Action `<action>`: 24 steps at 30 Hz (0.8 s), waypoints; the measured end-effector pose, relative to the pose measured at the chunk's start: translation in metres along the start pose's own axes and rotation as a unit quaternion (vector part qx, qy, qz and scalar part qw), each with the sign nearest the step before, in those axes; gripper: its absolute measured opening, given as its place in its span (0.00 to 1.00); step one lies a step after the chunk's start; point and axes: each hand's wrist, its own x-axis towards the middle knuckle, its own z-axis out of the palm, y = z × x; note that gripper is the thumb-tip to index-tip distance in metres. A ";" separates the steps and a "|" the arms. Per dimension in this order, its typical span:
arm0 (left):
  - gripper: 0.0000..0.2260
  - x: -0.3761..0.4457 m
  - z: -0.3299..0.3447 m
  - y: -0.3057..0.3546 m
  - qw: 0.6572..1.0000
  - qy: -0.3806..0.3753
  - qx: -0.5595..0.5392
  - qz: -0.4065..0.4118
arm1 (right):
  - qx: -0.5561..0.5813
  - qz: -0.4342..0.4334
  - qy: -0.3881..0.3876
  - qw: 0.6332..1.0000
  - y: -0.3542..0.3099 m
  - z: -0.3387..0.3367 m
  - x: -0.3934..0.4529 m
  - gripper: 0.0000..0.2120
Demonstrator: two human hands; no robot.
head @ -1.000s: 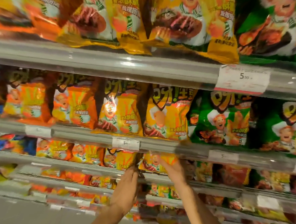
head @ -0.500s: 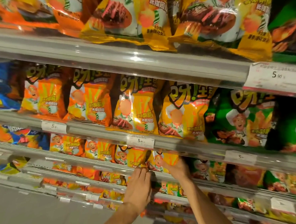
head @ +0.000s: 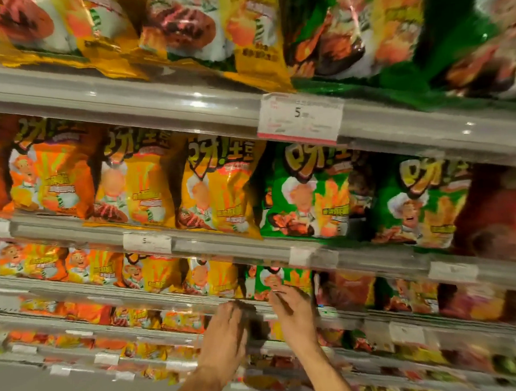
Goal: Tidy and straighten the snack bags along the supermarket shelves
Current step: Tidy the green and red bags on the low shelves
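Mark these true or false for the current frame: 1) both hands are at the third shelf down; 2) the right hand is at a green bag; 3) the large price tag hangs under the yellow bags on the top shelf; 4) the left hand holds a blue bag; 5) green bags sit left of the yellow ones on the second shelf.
1) True: the left hand and the right hand are both there.
2) True: its fingers reach the green bag.
3) True: the large price tag hangs below them.
4) False: it holds nothing visible, its fingers near the shelf rail.
5) False: green sits right of yellow.
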 end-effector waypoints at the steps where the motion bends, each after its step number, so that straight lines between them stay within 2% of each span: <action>1: 0.15 0.004 0.007 0.021 0.999 0.005 -0.031 0.003 | 0.008 0.004 0.014 1.000 0.005 -0.022 0.000 0.07; 3: 0.13 0.014 0.020 0.067 0.996 0.026 -0.082 0.009 | -0.002 0.001 0.055 0.998 0.017 -0.070 0.001 0.04; 6: 0.16 0.032 0.037 0.133 0.982 0.002 -0.186 -0.016 | -0.008 -0.007 0.135 0.991 0.039 -0.148 0.005 0.09; 8: 0.18 0.046 0.047 0.171 0.970 0.025 -0.239 -0.022 | 0.002 0.021 0.137 0.990 0.054 -0.196 0.008 0.03; 10: 0.24 0.060 0.049 0.204 0.960 0.047 -0.271 -0.056 | -0.018 0.042 0.141 0.989 0.068 -0.237 0.012 0.14; 12: 0.31 0.074 0.051 0.225 0.944 0.033 -0.306 -0.117 | -0.030 0.036 0.173 0.984 0.074 -0.268 0.018 0.13; 14: 0.33 0.085 0.052 0.234 0.926 0.021 -0.345 -0.153 | -0.065 0.020 0.206 0.976 0.075 -0.288 0.028 0.14; 19: 0.22 0.107 0.056 0.233 0.892 -0.018 -0.395 -0.220 | -0.172 0.007 0.192 0.966 0.075 -0.311 0.050 0.30; 22: 0.18 0.117 0.061 0.225 0.893 -0.048 -0.378 -0.240 | -0.166 0.018 0.169 0.971 0.080 -0.313 0.064 0.47; 24: 0.17 0.120 0.067 0.221 0.892 -0.060 -0.376 -0.243 | -0.123 0.030 0.131 0.983 0.087 -0.316 0.076 0.50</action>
